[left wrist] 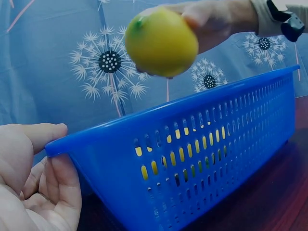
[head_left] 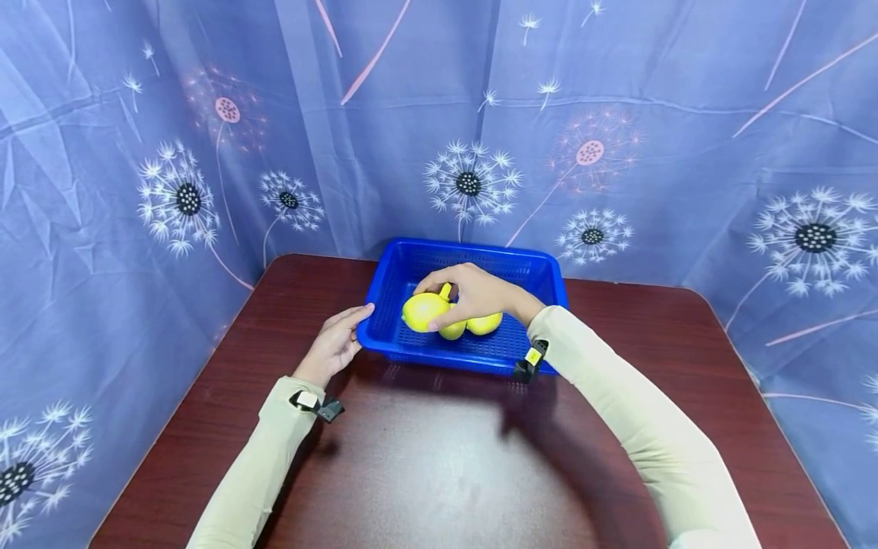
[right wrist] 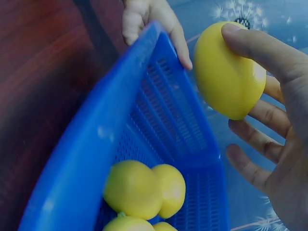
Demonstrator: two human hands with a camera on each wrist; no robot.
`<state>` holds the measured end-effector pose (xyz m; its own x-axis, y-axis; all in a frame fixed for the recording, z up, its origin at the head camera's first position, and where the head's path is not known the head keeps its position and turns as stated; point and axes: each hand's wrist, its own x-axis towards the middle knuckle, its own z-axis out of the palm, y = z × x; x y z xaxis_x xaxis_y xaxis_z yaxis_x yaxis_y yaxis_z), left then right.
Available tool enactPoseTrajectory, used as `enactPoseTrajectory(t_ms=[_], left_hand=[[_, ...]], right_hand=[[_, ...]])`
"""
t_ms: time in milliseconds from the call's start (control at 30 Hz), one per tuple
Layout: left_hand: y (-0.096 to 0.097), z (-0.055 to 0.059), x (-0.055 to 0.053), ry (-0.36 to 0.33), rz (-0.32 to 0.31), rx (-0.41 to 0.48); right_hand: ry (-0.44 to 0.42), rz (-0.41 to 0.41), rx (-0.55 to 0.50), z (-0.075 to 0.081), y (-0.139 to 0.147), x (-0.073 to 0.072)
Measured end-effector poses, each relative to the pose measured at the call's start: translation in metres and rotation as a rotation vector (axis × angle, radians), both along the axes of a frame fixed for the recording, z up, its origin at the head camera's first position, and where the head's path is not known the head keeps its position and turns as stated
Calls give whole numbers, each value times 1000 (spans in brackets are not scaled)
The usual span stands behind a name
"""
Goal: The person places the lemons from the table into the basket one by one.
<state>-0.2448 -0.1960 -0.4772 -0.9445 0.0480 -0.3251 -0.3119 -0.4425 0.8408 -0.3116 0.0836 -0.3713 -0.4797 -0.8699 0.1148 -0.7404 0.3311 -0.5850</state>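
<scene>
In the head view, the right hand (head_left: 473, 291) holds a yellow lemon (head_left: 423, 312) between thumb and fingers, above the blue plastic basket (head_left: 439, 360). Seen from the left wrist, this lemon (left wrist: 161, 43) hangs higher than the rim. Several more lemons (right wrist: 134, 190) lie together inside the basket, partly hidden by the right hand in the head view. At the basket's left front corner, the left hand (head_left: 334, 345) pinches the rim, with its thumb on one side and fingers on the other.
The basket stands on a dark red-brown wooden table (head_left: 439, 457), near its back edge. Behind and to the sides hangs a blue curtain (head_left: 384, 168) with dandelion prints. Each sleeve carries a black wrist strap, such as the right strap (head_left: 530, 362).
</scene>
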Motion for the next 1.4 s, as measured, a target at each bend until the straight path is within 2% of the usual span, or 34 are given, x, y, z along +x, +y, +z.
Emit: enactPoseTrajectory(t_ms=[200, 467, 633, 733, 867, 1067, 1267, 1400], left_hand=[[0, -2, -1, -6, 11, 7], [0, -1, 1, -1, 14, 10], [-1, 0, 1, 4, 15, 22], [-1, -1, 1, 5, 16, 19], [0, -1, 2, 13, 10, 34], [0, -2, 2, 18, 8, 35], [1, -3, 1, -1, 30, 21], [1, -3, 1, 7, 17, 25]], right_hand=[[-29, -54, 38, -7, -1, -19], [-115, -108, 82, -13, -7, -42], [-170, -137, 118, -17, -14, -52], [-161, -148, 153, -22, -19, -57], [-156, -168, 188, -29, -23, -63], [-240, -200, 184, -37, -24, -67], [-256, -191, 197, -43, -29, -68], [-256, -181, 216, -47, -34, -66]])
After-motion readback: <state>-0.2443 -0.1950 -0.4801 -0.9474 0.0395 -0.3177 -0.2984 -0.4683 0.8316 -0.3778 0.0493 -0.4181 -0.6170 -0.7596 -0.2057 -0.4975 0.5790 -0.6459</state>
